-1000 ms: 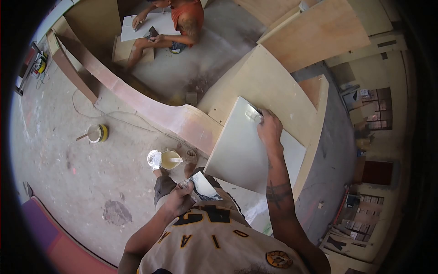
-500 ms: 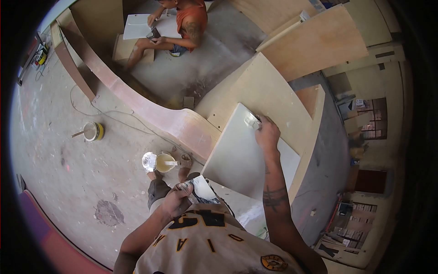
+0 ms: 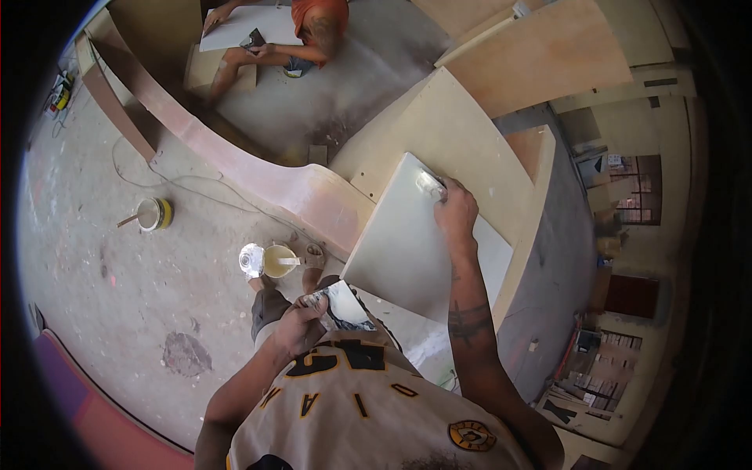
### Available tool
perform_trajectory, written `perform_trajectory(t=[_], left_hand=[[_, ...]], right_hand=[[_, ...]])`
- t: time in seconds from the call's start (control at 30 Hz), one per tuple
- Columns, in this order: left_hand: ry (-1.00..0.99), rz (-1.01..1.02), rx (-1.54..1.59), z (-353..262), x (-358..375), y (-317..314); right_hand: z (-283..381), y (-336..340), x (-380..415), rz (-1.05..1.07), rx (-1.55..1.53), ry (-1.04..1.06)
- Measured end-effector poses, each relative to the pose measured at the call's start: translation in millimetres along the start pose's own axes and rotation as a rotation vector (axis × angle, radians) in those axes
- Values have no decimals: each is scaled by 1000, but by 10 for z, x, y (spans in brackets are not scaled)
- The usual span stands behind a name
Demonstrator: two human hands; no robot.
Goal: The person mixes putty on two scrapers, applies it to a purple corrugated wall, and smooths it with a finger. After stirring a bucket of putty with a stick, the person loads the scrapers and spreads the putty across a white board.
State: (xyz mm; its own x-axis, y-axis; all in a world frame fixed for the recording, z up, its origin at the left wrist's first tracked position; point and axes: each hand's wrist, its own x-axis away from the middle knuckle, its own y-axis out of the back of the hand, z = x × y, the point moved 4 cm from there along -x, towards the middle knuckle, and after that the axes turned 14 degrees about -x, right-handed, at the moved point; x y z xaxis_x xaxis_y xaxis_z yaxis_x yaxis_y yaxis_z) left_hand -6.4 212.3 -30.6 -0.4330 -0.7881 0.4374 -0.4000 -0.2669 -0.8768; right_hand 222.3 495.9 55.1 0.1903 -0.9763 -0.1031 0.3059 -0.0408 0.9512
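Observation:
My right hand [image 3: 456,211] grips a putty knife [image 3: 428,185], its shiny blade laid against the white panel [image 3: 427,251] near the far corner. The panel lies on a pale wooden structure [image 3: 439,125]. Close to my body, my left hand [image 3: 301,325] is closed on the edge of a flat white palette plate [image 3: 346,305] with dark smears along its sides. Below and left of the panel, beside my feet, stands a tub of pale paste [image 3: 277,262] with a white stick in it. A silvery round lid [image 3: 251,259] is next to the tub.
A co-worker in orange [image 3: 319,23] sits at another white board [image 3: 251,25], holding a dark scraper. A long curved wooden piece [image 3: 227,157] runs between us. A can with a stick [image 3: 154,214] and a cable [image 3: 211,188] are on the floor. Plywood sheets [image 3: 540,63] stand at upper right.
My view has shifted slightly. My right hand and the putty knife stay near the panel's far corner. The co-worker's free hand has moved left along their board.

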Motion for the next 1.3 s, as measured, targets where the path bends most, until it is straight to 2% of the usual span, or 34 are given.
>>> perform_trajectory(t=[0.27,0.73,0.97,1.17,1.3], left_hand=[[14,57,7,-39,-50,25],[11,68,12,16,-72,109],[18,59,-34,28,-69,132],[20,97,-43,-86,-43,2],[-2,57,-80,-46,-94,111]], right_hand=[[-24,-55,-24,-60,-8,-17],[-7,-169,-11,-114,72,98],[29,-119,-5,-114,13,47],[-90,-61,-82,-75,29,123],[-98,7,-75,49,-47,110]])
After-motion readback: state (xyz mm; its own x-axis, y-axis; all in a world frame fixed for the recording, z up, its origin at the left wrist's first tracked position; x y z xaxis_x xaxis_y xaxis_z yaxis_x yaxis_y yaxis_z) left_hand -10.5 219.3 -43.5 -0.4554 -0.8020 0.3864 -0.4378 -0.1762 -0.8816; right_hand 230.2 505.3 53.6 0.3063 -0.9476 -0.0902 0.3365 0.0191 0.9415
